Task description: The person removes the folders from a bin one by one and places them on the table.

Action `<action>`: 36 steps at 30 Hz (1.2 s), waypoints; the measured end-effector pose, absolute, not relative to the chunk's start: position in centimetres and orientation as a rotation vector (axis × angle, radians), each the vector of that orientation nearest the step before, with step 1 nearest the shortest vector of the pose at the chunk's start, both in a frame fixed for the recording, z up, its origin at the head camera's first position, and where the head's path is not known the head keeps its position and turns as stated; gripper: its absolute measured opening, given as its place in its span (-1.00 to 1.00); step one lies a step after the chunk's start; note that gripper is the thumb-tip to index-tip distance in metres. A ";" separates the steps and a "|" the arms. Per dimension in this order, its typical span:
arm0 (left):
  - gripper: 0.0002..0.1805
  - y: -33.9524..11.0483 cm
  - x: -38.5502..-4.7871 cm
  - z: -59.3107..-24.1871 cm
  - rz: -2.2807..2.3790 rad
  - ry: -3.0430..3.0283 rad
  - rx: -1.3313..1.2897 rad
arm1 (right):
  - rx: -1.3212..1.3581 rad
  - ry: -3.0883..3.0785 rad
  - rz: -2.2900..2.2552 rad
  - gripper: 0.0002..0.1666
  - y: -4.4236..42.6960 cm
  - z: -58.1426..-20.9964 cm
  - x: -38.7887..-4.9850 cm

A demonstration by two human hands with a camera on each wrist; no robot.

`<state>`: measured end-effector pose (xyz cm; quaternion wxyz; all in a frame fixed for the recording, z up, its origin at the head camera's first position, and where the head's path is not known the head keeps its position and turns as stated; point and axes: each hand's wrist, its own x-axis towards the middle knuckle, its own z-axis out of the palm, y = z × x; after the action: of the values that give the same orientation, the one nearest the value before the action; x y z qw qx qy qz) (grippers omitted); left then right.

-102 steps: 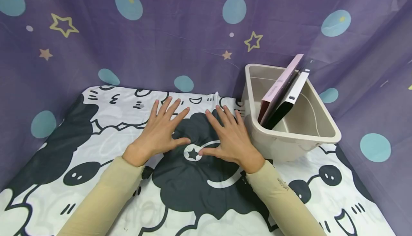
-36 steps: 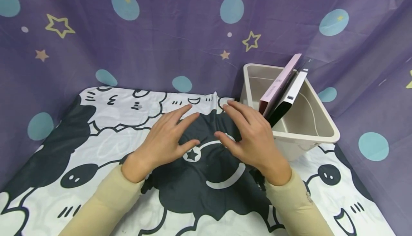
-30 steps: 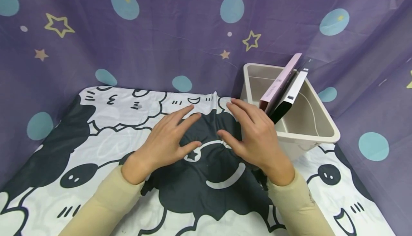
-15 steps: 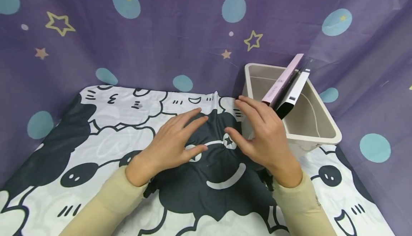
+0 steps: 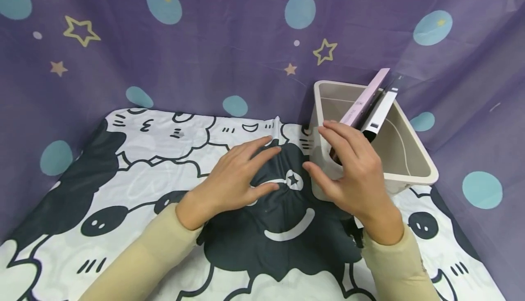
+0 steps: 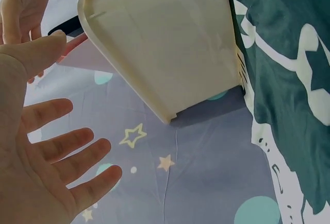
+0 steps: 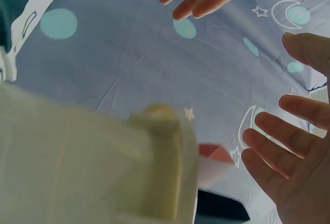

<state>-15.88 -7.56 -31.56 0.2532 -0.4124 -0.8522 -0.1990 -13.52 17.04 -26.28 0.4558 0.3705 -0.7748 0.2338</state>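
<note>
Nothing is gripped: the left hand point(image 5: 234, 180) has its fingers spread and thumb apart, and so does the right hand point(image 5: 357, 173). The pink-spined item point(image 5: 365, 99) and white-spined item point(image 5: 380, 111) both lean inside the bin point(image 5: 391, 150); handling them looks not yet begun. The right hand hovers at the bin's near left corner, apparently not touching; the left hand hangs left of the bin, thumb pointing toward it.

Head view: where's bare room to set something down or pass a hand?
The printed sheet is bare left of the left hand, back to the purple curtain, and between the sleeves. Inside the bin, room shows right of the white-edged item. Crowded: the bin's left side, holding that and the pink-edged item, right hand nearby.
</note>
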 end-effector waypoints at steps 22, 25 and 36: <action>-0.26 -4.7 -16.8 -31.6 -0.591 -2.276 -1.157 | 0.759 -1.861 0.671 -0.23 20.6 -25.5 -12.5; -0.27 -4.5 -16.8 -31.6 -0.604 -2.287 -1.164 | 0.719 -1.866 0.665 -0.19 21.2 -25.3 -12.5; -0.26 -3.6 -17.2 -31.1 -0.631 -2.279 -1.210 | 0.547 -1.934 0.665 0.03 24.1 -25.0 -12.4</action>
<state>-17.22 -3.59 -31.10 0.2400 -0.4422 -0.8328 -0.2307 -12.38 24.13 -25.03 0.4901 0.2253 -0.7963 0.2736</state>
